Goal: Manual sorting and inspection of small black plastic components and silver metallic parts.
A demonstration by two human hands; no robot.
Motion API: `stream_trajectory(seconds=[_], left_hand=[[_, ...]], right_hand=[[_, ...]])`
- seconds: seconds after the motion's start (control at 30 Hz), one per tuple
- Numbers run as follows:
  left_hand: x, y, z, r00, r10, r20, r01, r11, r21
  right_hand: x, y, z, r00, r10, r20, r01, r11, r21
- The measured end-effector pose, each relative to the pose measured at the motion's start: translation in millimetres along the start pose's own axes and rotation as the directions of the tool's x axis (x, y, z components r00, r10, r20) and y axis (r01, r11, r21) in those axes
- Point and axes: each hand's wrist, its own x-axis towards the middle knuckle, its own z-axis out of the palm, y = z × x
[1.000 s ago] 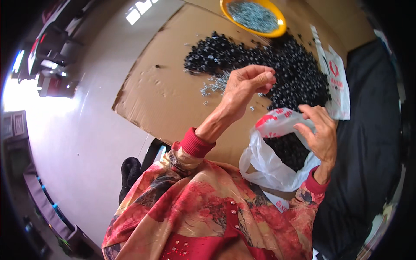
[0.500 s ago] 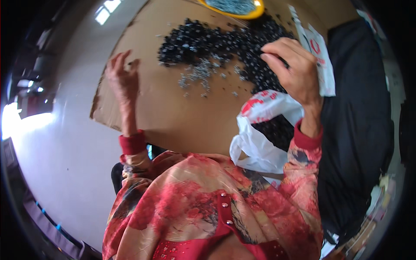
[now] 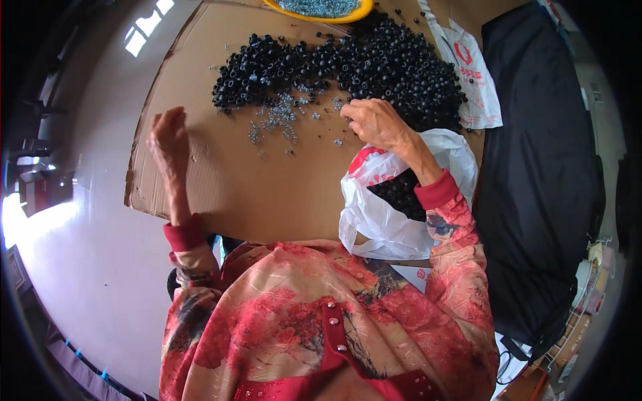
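Observation:
My left hand [image 3: 169, 144] is raised over the left side of a cardboard sheet [image 3: 247, 190], its fingers curled closed; whatever they hold, if anything, is hidden. At the near edge of a heap of small black hollow caps [image 3: 401, 73], my right hand [image 3: 381, 125] has its fingertips pinched together. What is between them cannot be made out. Small silvery springs [image 3: 277, 113] lie scattered in front of the heap, left of my right hand. Below my right wrist, an open white plastic bag [image 3: 374, 224] contains more black caps [image 3: 401, 194].
At the far edge stands a yellow bowl [image 3: 364, 12] of silvery springs [image 3: 321, 8]. A flat white bag with red print [image 3: 485, 107] lies right of the heap. Farther right stretches a large black cloth-like covering [image 3: 535, 180]. Pale floor [image 3: 93, 267] shows on the left.
My right hand has moved left, from above the heap's right part to its near edge. The fingers of my left hand, apart before, have closed. The whole view has shifted somewhat.

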Motion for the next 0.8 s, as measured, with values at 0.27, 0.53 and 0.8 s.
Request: stream_trajectory(seconds=[0.27, 0.53, 0.8], left_hand=[[-59.0, 138.0, 45.5, 0.830, 0.509, 0.229, -0.384, 0.819, -0.427], [-76.8, 148.5, 73.3, 0.746, 0.562, 0.357, -0.450, 0.821, -0.351], [-69.9, 142.9, 55.2, 0.801, 0.525, 0.289, -0.392, 0.824, -0.409]], right_hand=[[2.2, 10.2, 15.9, 0.998, -0.055, 0.018, 0.058, 0.979, -0.194], [1.0, 2.9, 13.7, 0.992, -0.111, -0.068, 0.105, 0.991, -0.085], [36.2, 13.8, -29.6, 0.991, -0.064, -0.122, 0.080, 0.988, 0.130]])
